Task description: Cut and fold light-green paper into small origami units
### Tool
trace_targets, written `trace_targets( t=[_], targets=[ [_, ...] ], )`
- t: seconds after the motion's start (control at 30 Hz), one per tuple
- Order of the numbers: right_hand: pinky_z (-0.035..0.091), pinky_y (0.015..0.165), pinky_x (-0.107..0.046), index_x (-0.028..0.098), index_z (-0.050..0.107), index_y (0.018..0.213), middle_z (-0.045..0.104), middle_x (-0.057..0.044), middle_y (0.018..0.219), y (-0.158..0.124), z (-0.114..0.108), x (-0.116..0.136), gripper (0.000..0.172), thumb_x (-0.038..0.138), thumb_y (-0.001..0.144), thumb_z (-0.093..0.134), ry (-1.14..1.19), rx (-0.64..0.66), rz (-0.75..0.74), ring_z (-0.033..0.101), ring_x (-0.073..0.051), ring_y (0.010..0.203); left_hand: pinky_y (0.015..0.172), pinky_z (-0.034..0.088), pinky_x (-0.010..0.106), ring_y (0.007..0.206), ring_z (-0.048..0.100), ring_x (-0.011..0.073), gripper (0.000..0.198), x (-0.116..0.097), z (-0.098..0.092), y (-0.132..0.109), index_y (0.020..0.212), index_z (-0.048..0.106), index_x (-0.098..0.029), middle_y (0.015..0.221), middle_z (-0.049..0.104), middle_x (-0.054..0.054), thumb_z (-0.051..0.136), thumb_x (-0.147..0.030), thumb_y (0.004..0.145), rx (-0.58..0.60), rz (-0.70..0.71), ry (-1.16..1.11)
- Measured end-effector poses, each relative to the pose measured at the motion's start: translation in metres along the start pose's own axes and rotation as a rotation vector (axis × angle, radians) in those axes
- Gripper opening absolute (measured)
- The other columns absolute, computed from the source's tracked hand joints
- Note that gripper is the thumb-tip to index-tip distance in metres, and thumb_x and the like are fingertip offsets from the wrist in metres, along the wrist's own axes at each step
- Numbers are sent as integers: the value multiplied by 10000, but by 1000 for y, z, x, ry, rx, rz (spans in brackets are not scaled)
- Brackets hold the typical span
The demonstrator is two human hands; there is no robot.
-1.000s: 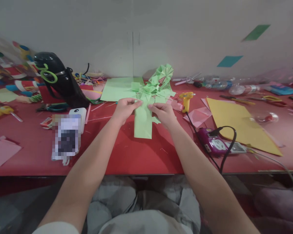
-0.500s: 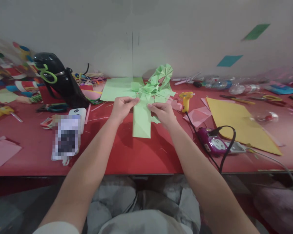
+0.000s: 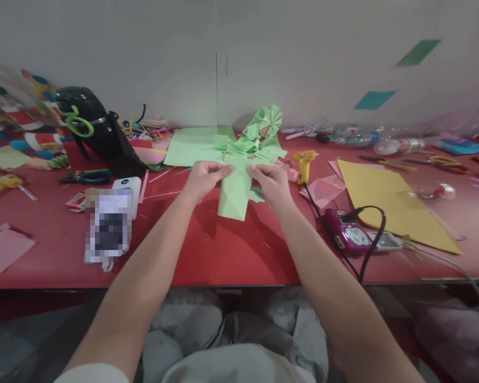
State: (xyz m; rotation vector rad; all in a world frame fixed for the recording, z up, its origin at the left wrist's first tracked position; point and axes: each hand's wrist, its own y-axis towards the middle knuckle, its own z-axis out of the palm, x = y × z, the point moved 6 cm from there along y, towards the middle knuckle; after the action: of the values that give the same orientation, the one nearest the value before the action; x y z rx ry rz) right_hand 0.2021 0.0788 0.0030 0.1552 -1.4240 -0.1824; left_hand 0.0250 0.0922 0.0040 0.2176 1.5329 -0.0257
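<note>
A folded strip of light green paper (image 3: 234, 197) is held above the red table by its two long sides. My left hand (image 3: 206, 178) pinches its left edge near the far end, thumb on top. On the opposite edge, my right hand (image 3: 270, 182) grips it between thumb and fingers. Just beyond the strip lie flat green paper sheets (image 3: 189, 146). Folded green paper pieces (image 3: 265, 127), some shaped like pleated fans, are heaped behind it. The fingers under the strip are partly hidden.
A yellow glue gun (image 3: 304, 165) stands right of the hands, its cord running to a purple power strip (image 3: 347, 231). Yellow paper (image 3: 391, 202) lies farther right. On the left are a black bottle (image 3: 99, 127), pliers (image 3: 85, 176) and a phone (image 3: 108, 226).
Both hands have shifted slightly right with the green strip. Its near end has risen a little and tilted, and a crease shows on it now.
</note>
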Motion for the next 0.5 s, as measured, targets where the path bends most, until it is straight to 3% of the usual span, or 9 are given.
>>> trace_targets(
  t=[0.13,0.27,0.37,0.5],
  targets=[
    [407,502,-243,183,611,580,476,22,570,3,-5,2,407,532,694,788,-33,-24,-55,436,-89,530,713,524,303,763,642,171,445,0,0,3,824,678,-136,844,712,62,873,-457,586,1,23,19],
    [406,503,-249,185,620,592,483,16,571,4,-5,2,398,531,713,776,-45,-22,-79,452,-99,539,609,424,276,637,545,136,356,-2,-2,4,733,644,-136,700,631,34,679,-483,805,-35,86,278],
    [417,510,-254,191,617,605,482,17,580,5,-6,0,403,547,711,770,-52,-34,-83,461,-104,542,570,358,272,577,460,120,379,-3,0,3,677,583,-152,610,528,2,590,-477,872,-41,137,421],
    [436,535,-260,201,587,602,478,21,587,7,-11,-1,413,559,731,747,-51,-69,-111,475,-109,552,683,438,277,698,552,143,260,5,11,4,795,591,-156,752,611,25,634,-407,846,91,92,245]
  ],
)
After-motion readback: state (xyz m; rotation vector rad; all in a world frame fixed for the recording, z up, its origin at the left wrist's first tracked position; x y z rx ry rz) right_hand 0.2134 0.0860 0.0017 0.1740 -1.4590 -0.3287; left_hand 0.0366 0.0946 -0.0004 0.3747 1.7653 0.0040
